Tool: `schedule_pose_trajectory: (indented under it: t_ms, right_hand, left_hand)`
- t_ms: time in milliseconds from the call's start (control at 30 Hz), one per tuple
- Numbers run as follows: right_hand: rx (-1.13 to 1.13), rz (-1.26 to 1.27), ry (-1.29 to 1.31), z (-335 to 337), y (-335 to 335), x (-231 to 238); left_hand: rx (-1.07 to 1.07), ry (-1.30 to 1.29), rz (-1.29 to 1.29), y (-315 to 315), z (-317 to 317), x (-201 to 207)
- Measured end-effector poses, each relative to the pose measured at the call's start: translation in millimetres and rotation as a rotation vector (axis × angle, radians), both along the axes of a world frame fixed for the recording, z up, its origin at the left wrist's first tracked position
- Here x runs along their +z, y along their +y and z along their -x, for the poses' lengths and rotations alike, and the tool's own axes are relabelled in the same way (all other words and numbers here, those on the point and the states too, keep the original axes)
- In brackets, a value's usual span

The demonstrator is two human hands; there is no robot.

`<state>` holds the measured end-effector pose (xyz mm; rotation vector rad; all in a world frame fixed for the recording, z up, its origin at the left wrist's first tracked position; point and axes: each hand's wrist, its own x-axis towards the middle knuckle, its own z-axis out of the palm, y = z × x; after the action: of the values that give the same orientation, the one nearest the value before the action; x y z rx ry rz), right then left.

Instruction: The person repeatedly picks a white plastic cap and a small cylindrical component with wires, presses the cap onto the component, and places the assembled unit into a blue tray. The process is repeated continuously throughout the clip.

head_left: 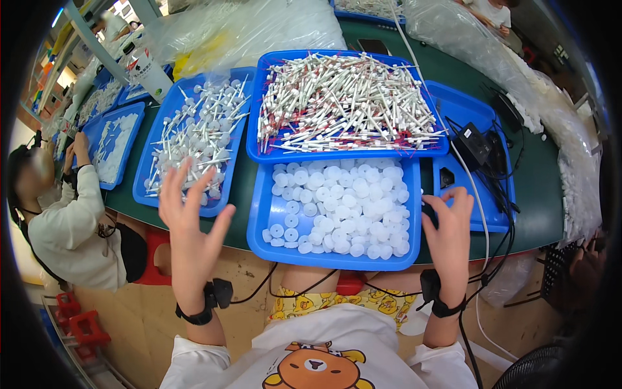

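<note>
My left hand [194, 214] is raised at the near edge of the left blue tray [141, 175], fingers spread and holding nothing that I can see. In that tray lie white sticks fitted with translucent discs [220, 139]. My right hand [451, 223] hovers just past the right rim of the middle blue tray [334, 260], thumb and forefinger curved but apart. A tiny white bit [422, 192] shows by its forefinger tip; whether they touch I cannot tell. The middle tray holds many translucent white discs [353, 211]. Behind it, another blue tray [350, 155] is heaped with thin white sticks with reddish strands [343, 97].
At the right, a blue tray [502, 211] holds a black power adapter [473, 146] and cables. A white cable [463, 162] crosses the green table [541, 188]. Plastic sheeting [259, 29] lies at the back. A person [71, 220] works at the left beside a red stool [155, 256].
</note>
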<state>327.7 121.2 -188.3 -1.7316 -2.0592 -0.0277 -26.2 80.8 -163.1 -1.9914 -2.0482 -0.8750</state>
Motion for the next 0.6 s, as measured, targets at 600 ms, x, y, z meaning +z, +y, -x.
schedule_pose_trajectory:
  t_ms: [600]
  right_hand:
    - [-0.044,-0.098,0.069,0,17,-21]
  left_hand:
    - [-0.625,-0.531,0.28,-11,-118,-6]
